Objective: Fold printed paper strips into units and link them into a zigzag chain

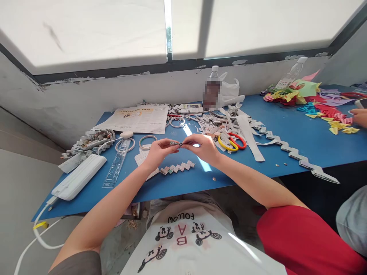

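- Above blue worktop (186, 182): pinching small folded piece (174, 143) between left hand (160, 151) and right hand (202, 148).
- At left hand: holding grip closed to a thin pinch, with piece's one end caught in it.
- At right hand: matching that pinch on the other end, almost touching left fingertips. Not making out fold detail, too small.
- Just below hands: seeing short zigzag chain (177, 167) flat on worktop, beside paper slips (143, 157) partly hidden by left forearm.
- Right of hands: seeing scissors with yellow loop (228, 148) and red loop (244, 143), near white strip (249, 137).
- Farther right: seeing long zigzag chain (294, 152) poking out over front edge.
- Left side: seeing newspaper sheet (137, 119), clear ruler (116, 168) and white device (80, 177).
- At right frame edge: seeing another person's hand (360, 117), partly cropped, beside coloured paper pieces (334, 112).
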Tool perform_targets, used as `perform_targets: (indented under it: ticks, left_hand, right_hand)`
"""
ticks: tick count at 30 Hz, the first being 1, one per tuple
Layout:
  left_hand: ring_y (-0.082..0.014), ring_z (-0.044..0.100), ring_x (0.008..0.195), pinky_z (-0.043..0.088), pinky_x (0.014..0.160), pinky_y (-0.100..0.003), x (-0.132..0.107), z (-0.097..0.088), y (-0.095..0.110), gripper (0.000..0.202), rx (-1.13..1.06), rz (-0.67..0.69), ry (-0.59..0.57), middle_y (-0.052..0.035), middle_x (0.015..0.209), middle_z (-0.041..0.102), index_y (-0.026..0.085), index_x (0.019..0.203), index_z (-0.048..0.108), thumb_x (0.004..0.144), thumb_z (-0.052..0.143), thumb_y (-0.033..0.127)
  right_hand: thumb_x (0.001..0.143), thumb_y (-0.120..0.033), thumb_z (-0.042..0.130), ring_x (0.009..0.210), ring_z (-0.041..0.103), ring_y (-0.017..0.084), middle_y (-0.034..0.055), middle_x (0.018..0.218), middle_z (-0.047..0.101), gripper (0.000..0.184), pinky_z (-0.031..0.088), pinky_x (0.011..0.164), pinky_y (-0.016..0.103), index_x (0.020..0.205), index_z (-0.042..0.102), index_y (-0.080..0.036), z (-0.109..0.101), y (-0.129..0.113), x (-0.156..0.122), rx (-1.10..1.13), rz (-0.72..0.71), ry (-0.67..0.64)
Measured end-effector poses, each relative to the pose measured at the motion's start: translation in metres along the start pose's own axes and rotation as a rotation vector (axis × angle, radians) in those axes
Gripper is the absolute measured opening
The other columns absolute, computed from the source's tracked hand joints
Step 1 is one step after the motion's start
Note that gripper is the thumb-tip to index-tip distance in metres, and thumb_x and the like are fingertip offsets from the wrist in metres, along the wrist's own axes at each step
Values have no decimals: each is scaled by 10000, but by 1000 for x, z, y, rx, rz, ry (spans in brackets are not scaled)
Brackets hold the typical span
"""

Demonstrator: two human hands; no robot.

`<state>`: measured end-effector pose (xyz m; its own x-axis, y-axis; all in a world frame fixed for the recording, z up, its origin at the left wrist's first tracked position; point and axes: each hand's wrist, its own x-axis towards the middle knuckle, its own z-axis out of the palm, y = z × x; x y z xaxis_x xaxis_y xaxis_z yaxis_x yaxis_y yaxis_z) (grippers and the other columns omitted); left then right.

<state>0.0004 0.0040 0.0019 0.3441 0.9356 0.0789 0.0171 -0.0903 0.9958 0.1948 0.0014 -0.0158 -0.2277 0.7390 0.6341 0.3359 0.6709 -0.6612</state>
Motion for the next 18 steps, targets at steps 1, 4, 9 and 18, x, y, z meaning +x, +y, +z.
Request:
perform_targets:
  ticks: [1, 4, 9, 18]
  left_hand:
    - [-218, 700, 824, 587, 843, -389, 0, 0, -1, 277, 13, 9, 5, -61, 860, 748, 167, 843, 744, 666, 812, 369]
    - [-230, 713, 784, 592, 813, -389, -1, 0, -3, 295, 83, 66, 24, -65, 803, 751, 156, 837, 736, 664, 812, 383]
    - [-224, 719, 754, 605, 751, -350, -2, 0, -6, 285, 190, 171, 39, -61, 775, 755, 166, 851, 749, 700, 783, 406]
    - [-225, 725, 734, 621, 727, -341, 0, 1, -6, 261, 144, 129, 35, -52, 739, 759, 173, 814, 780, 681, 794, 397]
  right_hand:
    - [835, -342, 656, 687, 682, 177, 40, 748, 704, 147, 605, 654, 318, 796, 664, -200, 0, 0, -1, -5, 5, 1]
    - [832, -321, 663, 677, 686, 173, 29, 741, 714, 122, 599, 644, 307, 819, 657, -200, 0, 1, -2, -36, 0, 7]
    - [874, -321, 623, 694, 689, 171, 45, 813, 734, 139, 581, 639, 292, 897, 682, -198, 0, 5, -2, -161, -105, 11]
    - [906, -285, 589, 669, 664, 152, 66, 811, 719, 147, 532, 594, 254, 885, 681, -172, 0, 9, -2, -298, -259, 7]
